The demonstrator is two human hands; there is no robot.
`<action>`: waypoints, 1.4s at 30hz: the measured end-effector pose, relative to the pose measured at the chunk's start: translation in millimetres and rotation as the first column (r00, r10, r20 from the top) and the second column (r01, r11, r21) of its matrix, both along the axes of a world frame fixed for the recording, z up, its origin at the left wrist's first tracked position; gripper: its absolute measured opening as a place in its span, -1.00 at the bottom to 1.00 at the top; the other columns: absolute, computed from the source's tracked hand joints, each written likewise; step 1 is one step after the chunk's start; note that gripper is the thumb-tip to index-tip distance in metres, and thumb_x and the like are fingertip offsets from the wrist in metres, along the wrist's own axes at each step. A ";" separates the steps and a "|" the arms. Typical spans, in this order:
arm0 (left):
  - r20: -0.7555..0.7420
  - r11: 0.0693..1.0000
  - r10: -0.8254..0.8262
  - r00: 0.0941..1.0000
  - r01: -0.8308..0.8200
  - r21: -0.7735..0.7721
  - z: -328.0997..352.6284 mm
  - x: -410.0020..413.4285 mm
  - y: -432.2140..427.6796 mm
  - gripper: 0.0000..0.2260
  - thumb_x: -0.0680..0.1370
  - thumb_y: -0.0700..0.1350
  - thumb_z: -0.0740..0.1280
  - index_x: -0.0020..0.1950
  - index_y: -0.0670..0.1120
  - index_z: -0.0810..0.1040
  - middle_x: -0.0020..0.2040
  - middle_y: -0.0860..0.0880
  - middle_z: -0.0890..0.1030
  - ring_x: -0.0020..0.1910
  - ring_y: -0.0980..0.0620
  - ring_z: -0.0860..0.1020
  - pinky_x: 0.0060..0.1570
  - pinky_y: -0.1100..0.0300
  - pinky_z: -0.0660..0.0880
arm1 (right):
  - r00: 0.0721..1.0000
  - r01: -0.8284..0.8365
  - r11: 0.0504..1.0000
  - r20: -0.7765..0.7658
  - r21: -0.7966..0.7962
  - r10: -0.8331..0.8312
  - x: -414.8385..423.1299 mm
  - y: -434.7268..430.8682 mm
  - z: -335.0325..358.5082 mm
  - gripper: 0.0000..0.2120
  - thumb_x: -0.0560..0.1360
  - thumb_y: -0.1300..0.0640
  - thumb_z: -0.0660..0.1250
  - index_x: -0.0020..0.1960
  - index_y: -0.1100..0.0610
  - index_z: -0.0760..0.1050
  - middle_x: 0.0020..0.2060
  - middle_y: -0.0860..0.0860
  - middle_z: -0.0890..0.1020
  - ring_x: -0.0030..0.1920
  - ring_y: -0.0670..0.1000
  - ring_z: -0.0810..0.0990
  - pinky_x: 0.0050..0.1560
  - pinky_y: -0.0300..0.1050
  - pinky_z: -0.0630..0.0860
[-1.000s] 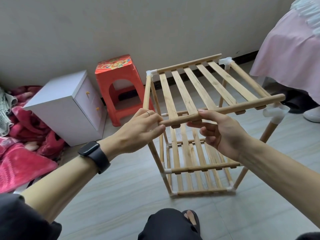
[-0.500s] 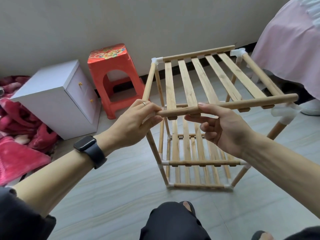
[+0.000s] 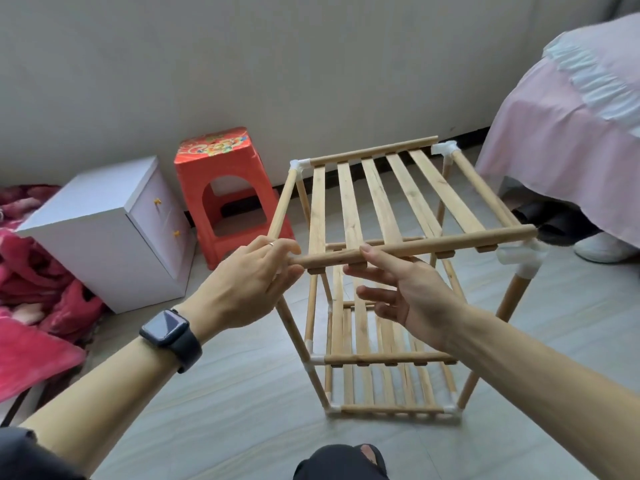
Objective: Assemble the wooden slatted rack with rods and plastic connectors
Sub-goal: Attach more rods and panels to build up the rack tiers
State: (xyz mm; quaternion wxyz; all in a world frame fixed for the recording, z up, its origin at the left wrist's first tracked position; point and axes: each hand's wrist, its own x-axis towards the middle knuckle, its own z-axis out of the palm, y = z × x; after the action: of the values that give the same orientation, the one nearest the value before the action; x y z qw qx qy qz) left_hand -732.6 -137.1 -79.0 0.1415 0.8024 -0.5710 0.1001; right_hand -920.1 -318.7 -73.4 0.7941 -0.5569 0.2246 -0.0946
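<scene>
A three-tier wooden slatted rack (image 3: 381, 358) stands on the floor in front of me. Its top slatted shelf (image 3: 384, 199) has a round front rod (image 3: 450, 242). My left hand (image 3: 249, 282) is closed around that rod's left end and hides the corner there. My right hand (image 3: 398, 292) holds the rod loosely near its left part, thumb on top, index finger beneath, other fingers spread. The rod's right end lies just above the white front-right connector (image 3: 523, 261), apart from it. White connectors show at the back-left corner (image 3: 299, 165) and back-right corner (image 3: 445, 148).
A red plastic stool (image 3: 221, 188) and a small white cabinet (image 3: 114, 230) stand left of the rack by the wall. Red blankets (image 3: 34, 289) lie at far left. A pink bed skirt (image 3: 561, 140) and a white shoe (image 3: 602, 249) are at right. My knee (image 3: 343, 462) is below.
My right hand's fingers have spread out under the front rod. The view has pulled back and up. My left hand has stayed at the rod's left end.
</scene>
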 end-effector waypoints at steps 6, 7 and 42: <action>0.228 0.966 0.250 0.941 -0.228 -0.120 -7.8 -46.1 -35.2 -0.44 0.52 0.49 0.08 0.12 0.05 0.50 0.06 0.04 0.57 0.04 -0.02 0.54 -0.04 0.01 0.50 | 0.986 0.140 0.990 -0.088 0.004 -0.140 -14.0 -16.8 1.4 -0.57 0.59 -0.26 0.23 -0.04 0.08 0.64 -0.01 0.02 0.75 0.05 0.17 0.68 -0.02 0.02 0.50; 0.184 0.941 0.323 0.928 -0.294 -0.169 -10.2 -53.4 -43.8 -0.43 0.50 0.51 0.11 0.09 0.05 0.51 0.18 -0.01 0.53 0.19 -0.09 0.51 0.03 -0.06 0.51 | 0.984 0.157 0.987 -0.089 0.018 -0.155 -15.9 -18.9 1.0 -0.56 0.59 -0.26 0.21 -0.05 0.09 0.62 -0.02 0.04 0.75 0.04 0.18 0.68 -0.03 0.03 0.50; -0.542 0.642 0.423 0.726 -0.662 -0.386 -26.2 -100.3 -49.6 -0.10 0.42 0.26 0.51 0.56 -0.12 0.18 0.34 -0.11 0.52 0.26 -0.10 0.54 0.11 0.03 0.54 | 0.983 0.173 0.983 -0.050 -0.055 -0.175 -26.7 -26.1 10.5 -0.63 0.67 -0.06 0.22 0.09 0.24 0.61 -0.12 0.14 0.75 -0.16 0.10 0.76 -0.21 -0.08 0.67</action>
State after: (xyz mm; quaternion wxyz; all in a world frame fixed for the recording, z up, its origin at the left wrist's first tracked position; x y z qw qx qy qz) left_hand -832.8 -186.8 -105.2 0.4449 0.8632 -0.1989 0.1323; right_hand -946.7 -344.9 -62.9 0.7622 -0.5572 0.2915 -0.1541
